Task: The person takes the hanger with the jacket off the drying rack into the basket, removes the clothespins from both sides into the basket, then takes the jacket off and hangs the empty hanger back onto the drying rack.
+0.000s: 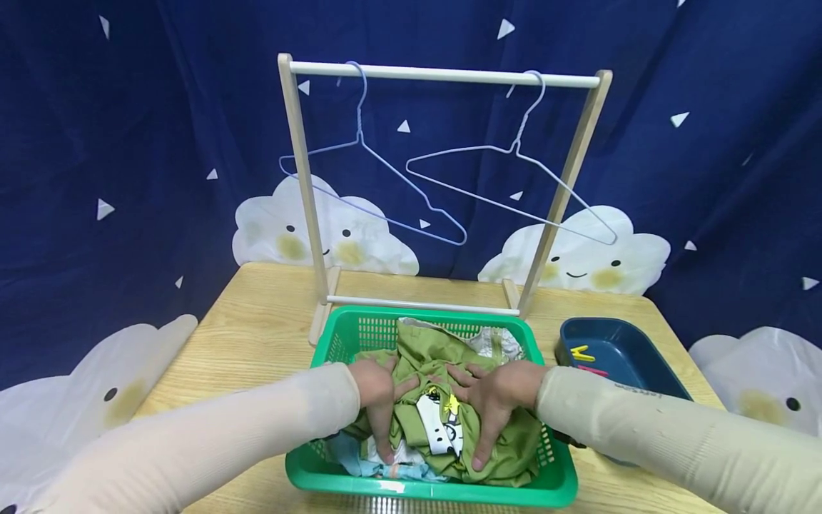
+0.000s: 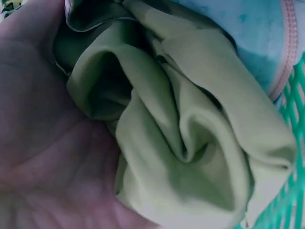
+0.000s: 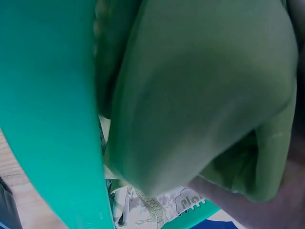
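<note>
A crumpled olive-green garment with a white-and-black cartoon dog print lies bunched in a green plastic basket. My left hand rests on its left part, thumb pointing down toward the basket's near side and fingers spread inward. In the left wrist view, the palm lies along folds of the green cloth. On the right part of the garment my right hand presses with fingers spread and thumb extended. Cloth bulges beside that hand in the right wrist view. Light-blue cloth shows beneath, near my left thumb.
Behind the basket stands a wooden rack carrying a bluish hanger and a pale hanger. To the right, a dark blue bin holds a yellow clothespin and something red. White printed fabric lies at the basket's back right.
</note>
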A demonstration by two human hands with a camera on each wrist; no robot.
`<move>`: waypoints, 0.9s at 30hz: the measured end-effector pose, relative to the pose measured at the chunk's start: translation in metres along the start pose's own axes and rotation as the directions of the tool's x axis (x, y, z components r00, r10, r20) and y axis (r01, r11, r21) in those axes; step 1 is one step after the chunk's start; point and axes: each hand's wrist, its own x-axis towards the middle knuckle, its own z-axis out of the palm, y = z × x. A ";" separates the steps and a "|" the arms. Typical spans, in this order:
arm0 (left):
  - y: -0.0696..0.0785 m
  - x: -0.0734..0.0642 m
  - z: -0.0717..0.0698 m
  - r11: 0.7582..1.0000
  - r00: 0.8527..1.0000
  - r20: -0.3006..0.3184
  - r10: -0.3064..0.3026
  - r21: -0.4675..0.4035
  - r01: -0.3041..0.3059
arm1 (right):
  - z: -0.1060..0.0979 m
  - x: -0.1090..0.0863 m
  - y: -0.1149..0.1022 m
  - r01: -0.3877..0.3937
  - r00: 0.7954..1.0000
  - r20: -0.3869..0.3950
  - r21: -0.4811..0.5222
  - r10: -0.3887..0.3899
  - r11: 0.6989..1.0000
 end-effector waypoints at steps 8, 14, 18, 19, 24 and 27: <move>0.002 0.002 0.000 0.999 1.000 0.002 -0.001 0.039 0.001 | -0.001 0.002 -0.001 -0.005 1.000 0.012 -0.017 0.005 1.000; 0.003 0.003 0.000 0.999 1.000 0.007 -0.007 0.037 0.007 | -0.001 0.005 -0.001 0.005 1.000 0.013 -0.019 -0.005 1.000; 0.003 0.004 0.000 0.999 1.000 0.013 -0.002 0.034 0.001 | -0.001 0.005 -0.001 0.003 1.000 0.013 -0.016 -0.003 1.000; 0.003 0.004 0.000 0.999 1.000 0.013 -0.001 0.034 0.000 | -0.001 0.005 -0.002 0.000 1.000 0.013 -0.015 0.001 1.000; 0.003 0.005 0.000 1.000 1.000 0.010 0.001 0.018 -0.001 | 0.000 0.004 -0.002 -0.008 1.000 0.014 -0.011 0.008 1.000; 0.003 0.006 0.000 1.000 1.000 0.012 0.003 0.005 -0.003 | 0.000 0.004 -0.002 -0.013 1.000 0.018 -0.013 0.013 1.000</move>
